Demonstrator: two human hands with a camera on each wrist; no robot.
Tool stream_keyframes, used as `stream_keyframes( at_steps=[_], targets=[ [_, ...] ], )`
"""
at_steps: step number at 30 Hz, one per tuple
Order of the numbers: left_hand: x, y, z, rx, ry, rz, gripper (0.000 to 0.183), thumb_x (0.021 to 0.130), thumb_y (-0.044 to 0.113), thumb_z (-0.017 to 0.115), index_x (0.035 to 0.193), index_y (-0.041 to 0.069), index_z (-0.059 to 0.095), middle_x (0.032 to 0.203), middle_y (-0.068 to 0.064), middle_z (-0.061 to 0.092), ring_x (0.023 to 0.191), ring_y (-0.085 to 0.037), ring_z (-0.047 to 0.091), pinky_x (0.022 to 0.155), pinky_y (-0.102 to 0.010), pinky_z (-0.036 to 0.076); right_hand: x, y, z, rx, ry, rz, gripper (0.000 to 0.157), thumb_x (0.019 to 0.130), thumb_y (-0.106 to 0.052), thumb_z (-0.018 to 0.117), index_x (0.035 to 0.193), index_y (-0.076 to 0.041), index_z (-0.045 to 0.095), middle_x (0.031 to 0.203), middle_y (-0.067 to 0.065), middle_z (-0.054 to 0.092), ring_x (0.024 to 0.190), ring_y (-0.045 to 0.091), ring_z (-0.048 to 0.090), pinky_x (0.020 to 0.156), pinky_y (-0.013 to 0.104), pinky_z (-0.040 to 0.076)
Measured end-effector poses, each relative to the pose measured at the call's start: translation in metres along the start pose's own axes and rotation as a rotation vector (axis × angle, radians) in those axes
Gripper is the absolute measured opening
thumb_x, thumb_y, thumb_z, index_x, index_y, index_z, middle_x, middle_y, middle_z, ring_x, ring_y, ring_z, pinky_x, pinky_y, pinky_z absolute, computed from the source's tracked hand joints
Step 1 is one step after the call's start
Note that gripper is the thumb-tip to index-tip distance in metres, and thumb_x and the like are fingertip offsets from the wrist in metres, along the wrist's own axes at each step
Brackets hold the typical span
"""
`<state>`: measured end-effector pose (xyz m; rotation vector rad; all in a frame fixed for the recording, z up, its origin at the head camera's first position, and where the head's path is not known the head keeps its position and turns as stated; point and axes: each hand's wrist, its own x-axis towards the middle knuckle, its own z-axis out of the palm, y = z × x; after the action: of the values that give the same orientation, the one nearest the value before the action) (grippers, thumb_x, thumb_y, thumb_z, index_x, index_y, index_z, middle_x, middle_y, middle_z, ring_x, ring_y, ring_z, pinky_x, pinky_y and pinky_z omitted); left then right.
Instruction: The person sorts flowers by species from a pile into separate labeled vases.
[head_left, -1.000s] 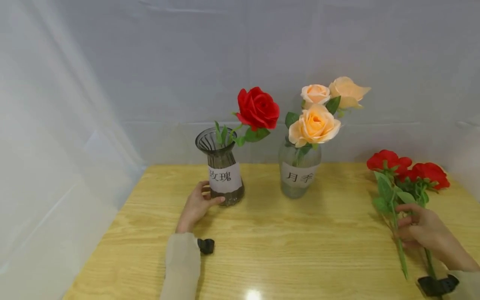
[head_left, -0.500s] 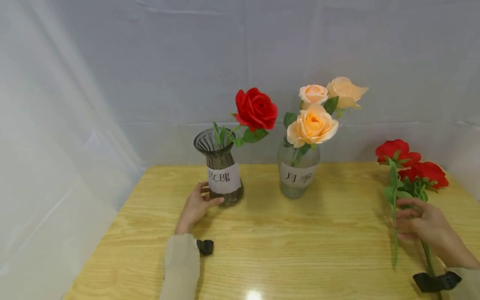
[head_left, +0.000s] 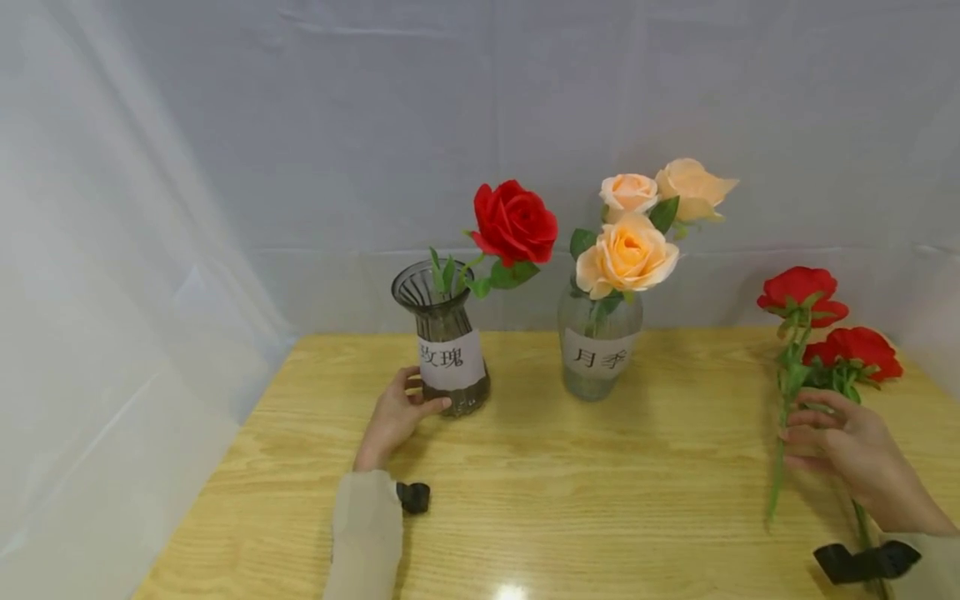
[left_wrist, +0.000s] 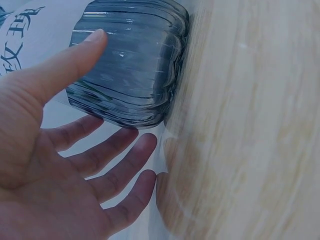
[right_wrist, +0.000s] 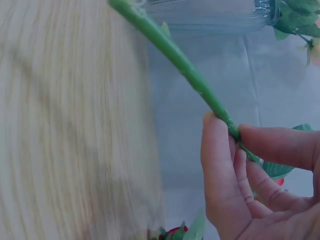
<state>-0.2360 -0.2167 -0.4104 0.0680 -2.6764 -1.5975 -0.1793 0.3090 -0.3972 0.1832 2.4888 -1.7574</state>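
My left hand (head_left: 395, 414) holds the base of a grey ribbed glass vase (head_left: 442, 317), which stands upright with a white label. In the left wrist view its thumb lies along the glass (left_wrist: 130, 55) and the fingers reach to the other side, some fingertips apart from it. A red rose (head_left: 515, 222) leans out of this vase to the right. At the right, my right hand (head_left: 855, 446) pinches the green stem (right_wrist: 182, 65) of another red rose (head_left: 802, 293) between thumb and fingers. The rose is raised at a tilt, bloom up.
A clear glass vase (head_left: 596, 321) with a white label holds three peach roses (head_left: 628, 254), right of the grey vase. Another red rose (head_left: 855, 354) lies on the wooden table (head_left: 600, 500) beneath my right hand. A pale sheet (head_left: 375, 125) hangs behind.
My right hand has drawn its rose up off the one lying on the table; the bloom rose and the stem's lower end swung left. My left hand stays at the grey vase.
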Motion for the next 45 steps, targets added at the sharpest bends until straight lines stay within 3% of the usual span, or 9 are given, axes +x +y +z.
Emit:
stream_keyframes(
  at_steps=[5, 8, 11, 15, 17, 21, 29, 38, 45],
  targets=[
    [0.000, 0.000, 0.001, -0.002, -0.007, 0.001, 0.077, 0.090, 0.014, 0.079, 0.149, -0.008, 0.036, 0.143, -0.034, 0.046, 0.130, -0.048, 0.048, 0.107, -0.056, 0.042, 0.002, 0.000, 0.001, 0.103, -0.002, -0.005, 0.062, 0.102, 0.001, 0.055, 0.150, 0.014, 0.017, 0.103, -0.009, 0.056, 0.084, 0.004, 0.066, 0.077, 0.039, 0.061],
    [0.000, -0.001, 0.003, -0.005, -0.004, 0.005, 0.077, 0.089, 0.014, 0.079, 0.149, -0.008, 0.036, 0.143, -0.034, 0.046, 0.130, -0.048, 0.048, 0.107, -0.056, 0.042, 0.002, 0.001, 0.002, 0.169, 0.003, 0.005, 0.053, 0.102, -0.002, 0.057, 0.146, 0.004, 0.028, 0.104, -0.010, 0.055, 0.084, 0.003, 0.065, 0.077, 0.037, 0.061],
    [0.001, -0.001, 0.004, 0.009, 0.007, 0.022, 0.077, 0.088, 0.016, 0.080, 0.148, -0.008, 0.037, 0.142, -0.034, 0.048, 0.128, -0.049, 0.050, 0.106, -0.055, 0.043, 0.003, 0.001, 0.005, 0.228, -0.013, 0.013, 0.052, 0.102, -0.008, 0.060, 0.145, -0.002, 0.031, 0.119, 0.006, 0.050, 0.086, 0.002, 0.064, 0.078, 0.035, 0.061],
    [0.001, -0.001, 0.003, 0.015, 0.010, 0.025, 0.077, 0.088, 0.016, 0.079, 0.148, -0.008, 0.037, 0.141, -0.034, 0.048, 0.127, -0.049, 0.050, 0.105, -0.056, 0.044, 0.003, -0.002, 0.008, 0.316, -0.043, 0.024, 0.043, 0.101, -0.011, 0.063, 0.136, -0.009, 0.037, 0.134, 0.020, 0.034, 0.089, 0.004, 0.064, 0.080, 0.034, 0.060],
    [0.001, -0.002, 0.002, 0.012, 0.007, 0.013, 0.077, 0.089, 0.016, 0.079, 0.149, -0.007, 0.037, 0.142, -0.033, 0.047, 0.128, -0.048, 0.050, 0.106, -0.055, 0.043, 0.003, -0.004, 0.010, 0.351, -0.050, 0.026, 0.036, 0.101, -0.010, 0.063, 0.129, -0.014, 0.039, 0.133, 0.018, 0.033, 0.091, 0.005, 0.065, 0.081, 0.034, 0.060],
    [0.003, -0.003, 0.001, 0.002, -0.001, -0.008, 0.076, 0.090, 0.015, 0.078, 0.150, -0.006, 0.036, 0.144, -0.033, 0.046, 0.130, -0.048, 0.048, 0.107, -0.056, 0.042, 0.003, -0.009, 0.015, 0.387, -0.050, 0.018, 0.044, 0.101, -0.005, 0.061, 0.137, -0.008, 0.035, 0.134, 0.019, 0.032, 0.091, 0.005, 0.064, 0.081, 0.034, 0.060],
    [0.002, -0.004, 0.001, -0.001, 0.005, -0.006, 0.075, 0.090, 0.014, 0.078, 0.150, -0.006, 0.036, 0.143, -0.032, 0.047, 0.129, -0.046, 0.050, 0.106, -0.055, 0.043, 0.003, -0.016, 0.028, 0.528, -0.063, -0.003, 0.032, 0.101, 0.000, 0.058, 0.123, -0.009, 0.036, 0.102, -0.004, 0.054, 0.091, 0.010, 0.062, 0.078, 0.036, 0.061],
    [0.001, -0.003, 0.000, -0.009, 0.002, -0.004, 0.076, 0.090, 0.014, 0.078, 0.150, -0.006, 0.036, 0.143, -0.032, 0.047, 0.128, -0.046, 0.049, 0.105, -0.055, 0.043, 0.004, -0.019, 0.038, 0.656, -0.060, -0.062, 0.024, 0.101, 0.001, 0.058, 0.111, -0.013, 0.040, 0.094, -0.003, 0.056, 0.089, 0.012, 0.063, 0.077, 0.039, 0.061],
    [0.001, -0.003, 0.000, -0.016, 0.003, -0.006, 0.076, 0.090, 0.013, 0.078, 0.150, -0.006, 0.036, 0.143, -0.032, 0.046, 0.129, -0.046, 0.049, 0.106, -0.055, 0.043, 0.002, -0.022, 0.053, 0.835, -0.086, -0.193, 0.022, 0.101, 0.008, 0.051, 0.100, -0.013, 0.054, 0.093, -0.001, 0.057, 0.082, 0.015, 0.065, 0.076, 0.041, 0.061]
  ],
)
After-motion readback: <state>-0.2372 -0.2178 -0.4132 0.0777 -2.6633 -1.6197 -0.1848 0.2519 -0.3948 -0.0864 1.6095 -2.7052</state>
